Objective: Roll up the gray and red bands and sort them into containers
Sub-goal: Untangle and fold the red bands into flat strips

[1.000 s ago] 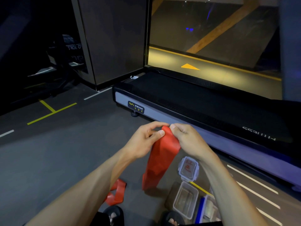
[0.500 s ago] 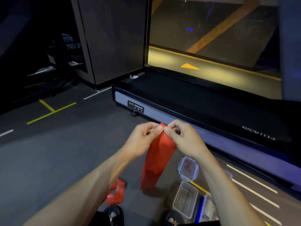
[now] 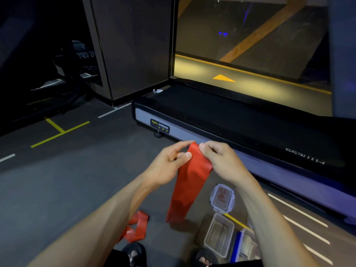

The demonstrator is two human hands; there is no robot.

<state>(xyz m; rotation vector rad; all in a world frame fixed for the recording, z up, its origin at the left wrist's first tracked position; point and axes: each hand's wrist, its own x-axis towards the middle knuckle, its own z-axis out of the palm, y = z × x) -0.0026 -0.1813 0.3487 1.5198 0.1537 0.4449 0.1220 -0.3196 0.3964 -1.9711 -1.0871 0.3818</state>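
A red band (image 3: 187,187) hangs down in front of me, its lower end close to the floor. My left hand (image 3: 171,162) pinches its top left corner between thumb and fingers. My right hand (image 3: 221,160) pinches the top right edge beside it. A second red band (image 3: 135,227) lies crumpled on the floor under my left forearm. Below the hanging band stands a clear open container (image 3: 219,235). Its clear lid (image 3: 222,197) lies just beyond it. No gray band is in view.
A second container with a blue rim (image 3: 243,245) sits at the bottom right, partly hidden by my right forearm. A treadmill deck (image 3: 221,120) runs across just beyond my hands. My two sandalled feet (image 3: 134,253) show at the bottom edge. The dark floor carries yellow and white lines.
My hands have shifted slightly along the top edge of the red band, and the thumbs have reset their pinch. The band still hangs in the same place.
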